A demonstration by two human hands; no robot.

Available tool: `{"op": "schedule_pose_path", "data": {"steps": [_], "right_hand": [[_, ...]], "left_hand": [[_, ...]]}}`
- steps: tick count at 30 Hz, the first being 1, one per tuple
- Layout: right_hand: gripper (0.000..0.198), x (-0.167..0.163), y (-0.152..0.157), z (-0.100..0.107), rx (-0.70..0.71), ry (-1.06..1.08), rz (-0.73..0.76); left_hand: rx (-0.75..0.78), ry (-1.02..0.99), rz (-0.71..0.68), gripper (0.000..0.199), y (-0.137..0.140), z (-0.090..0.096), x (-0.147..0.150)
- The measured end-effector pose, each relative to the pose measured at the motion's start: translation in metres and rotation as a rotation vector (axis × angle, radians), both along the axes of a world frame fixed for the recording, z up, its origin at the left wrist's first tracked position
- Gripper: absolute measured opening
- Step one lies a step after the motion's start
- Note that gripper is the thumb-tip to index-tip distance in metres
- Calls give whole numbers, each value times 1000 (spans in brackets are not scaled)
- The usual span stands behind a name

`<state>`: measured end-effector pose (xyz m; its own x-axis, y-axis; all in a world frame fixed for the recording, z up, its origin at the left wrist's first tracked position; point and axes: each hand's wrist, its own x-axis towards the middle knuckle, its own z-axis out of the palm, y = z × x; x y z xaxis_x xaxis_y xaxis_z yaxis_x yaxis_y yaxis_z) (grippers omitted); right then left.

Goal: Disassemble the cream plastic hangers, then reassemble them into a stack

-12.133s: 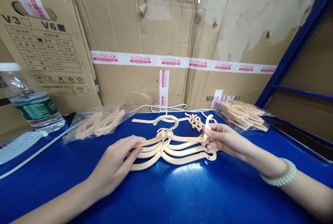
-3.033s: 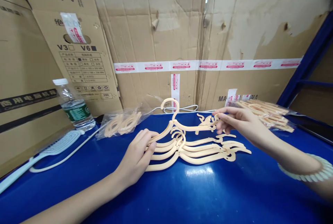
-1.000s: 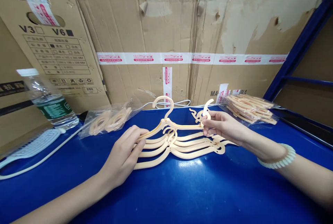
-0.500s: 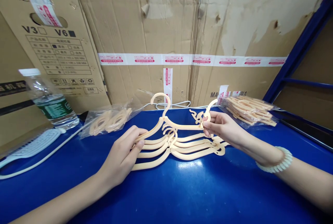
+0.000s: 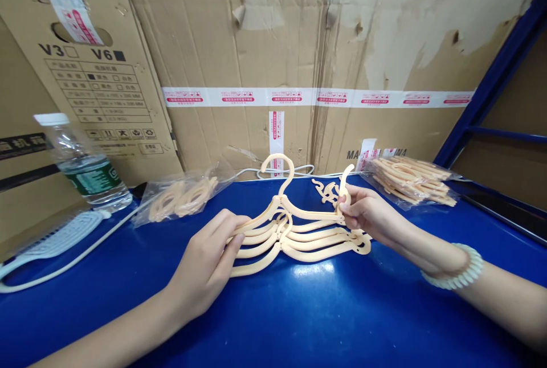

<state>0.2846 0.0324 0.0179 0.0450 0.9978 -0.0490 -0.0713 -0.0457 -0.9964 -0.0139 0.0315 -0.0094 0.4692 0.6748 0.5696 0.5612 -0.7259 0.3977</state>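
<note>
A cream clothes hanger (image 5: 310, 213) is held up between my hands, its hook pointing upward. My left hand (image 5: 211, 260) is closed round the hanger's left arm, thumb toward me. At the opposite end, my right hand (image 5: 363, 208) pinches a small curved cream piece (image 5: 345, 185) against the hanger's right tip; my fingers partly hide where they meet. Several similar hangers (image 5: 256, 265) lie in an overlapping row on the blue table just below, with small pieces at their right ends. Behind my right hand lie several loose small cream hooks (image 5: 327, 191).
A clear bag of cream hanger parts (image 5: 410, 180) lies back right, another bag of round cream parts (image 5: 183, 200) back left. A water bottle (image 5: 88, 168), a pale blue hairbrush (image 5: 64, 237) and a white cable (image 5: 85, 248) are on the left. Cardboard (image 5: 239, 43) stands behind the blue table (image 5: 325, 317).
The held hanger and my left hand have shifted slightly right, and the hanger's hook has turned a little. My right hand has moved slightly right and keeps its pinch at the tip.
</note>
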Motion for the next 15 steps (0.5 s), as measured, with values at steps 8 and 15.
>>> {"op": "schedule_pose_path", "data": {"steps": [8,15], "right_hand": [[27,-4,-4,0,-24,32,-31],[25,-6,-4,-2,-21,50,-73]], "left_hand": [[85,13,-13,21,0,-4,1],[81,3,-34,22,-3,-7,3]]}}
